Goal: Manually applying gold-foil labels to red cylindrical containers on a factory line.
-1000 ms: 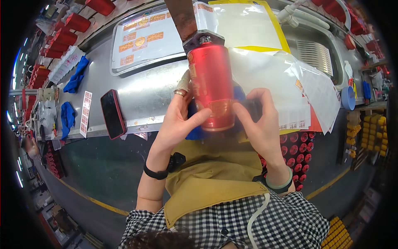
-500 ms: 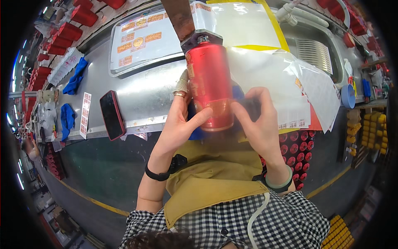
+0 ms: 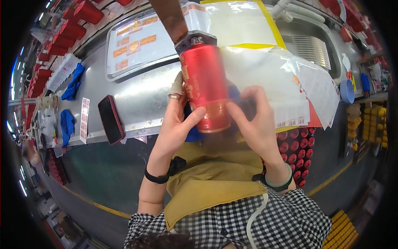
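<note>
Red can (image 3: 206, 87) upright betw. both hands, L hand (image 3: 176, 126) & R hand (image 3: 255, 124) clasped round lower half.

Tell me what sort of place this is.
Probably a factory packing or labelling station: a long metal workbench, rows of matching red cans stacked behind it, and label sheets lying on it.
</note>
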The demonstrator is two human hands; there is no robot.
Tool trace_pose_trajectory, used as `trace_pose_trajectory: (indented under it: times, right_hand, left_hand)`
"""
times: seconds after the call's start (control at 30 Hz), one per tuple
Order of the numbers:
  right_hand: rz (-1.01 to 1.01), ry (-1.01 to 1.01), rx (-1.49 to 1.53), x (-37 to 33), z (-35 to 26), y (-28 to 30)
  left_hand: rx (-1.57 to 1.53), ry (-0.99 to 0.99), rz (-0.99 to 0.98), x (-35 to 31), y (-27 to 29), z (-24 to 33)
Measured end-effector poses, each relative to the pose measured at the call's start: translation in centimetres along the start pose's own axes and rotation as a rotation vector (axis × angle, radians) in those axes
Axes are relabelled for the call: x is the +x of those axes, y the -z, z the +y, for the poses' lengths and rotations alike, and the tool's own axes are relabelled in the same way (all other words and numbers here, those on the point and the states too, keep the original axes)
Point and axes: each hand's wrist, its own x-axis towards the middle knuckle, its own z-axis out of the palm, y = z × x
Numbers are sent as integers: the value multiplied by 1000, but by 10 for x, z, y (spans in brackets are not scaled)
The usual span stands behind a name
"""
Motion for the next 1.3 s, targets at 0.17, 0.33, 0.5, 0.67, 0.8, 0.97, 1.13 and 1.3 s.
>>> trace_pose_trajectory:
  times: [0.17, 0.33, 0.5, 0.67, 0.8, 0.97, 1.13, 1.3]
  right_hand:
    - [-15, -7, 13, 2, 0, 0]
    - [-46, -90, 55, 2, 10, 2]
    - [-54, -103, 75, 3, 21, 2]
    - [-83, -239, 114, 6, 24, 10]
    - [-61, -351, 146, 5, 17, 15]
    - [105, 21, 310, -2, 8, 3]
    - [95, 47, 4, 1, 25, 2]
    - [76, -64, 269, -2, 4, 12]
  left_hand:
    - [8, 33, -9, 0, 0, 1]
    - [-12, 33, 6, 2, -1, -1]
    - [49, 9, 26, 2, -1, -3]
    - [23, 20, 30, 1, -5, 2]
    - [26, 27, 30, 1, -3, 1]
    - [52, 27, 33, 1, -3, 1]
    - [-14, 59, 38, 0, -6, 6]
    - [29, 16, 106, 1, -19, 12]
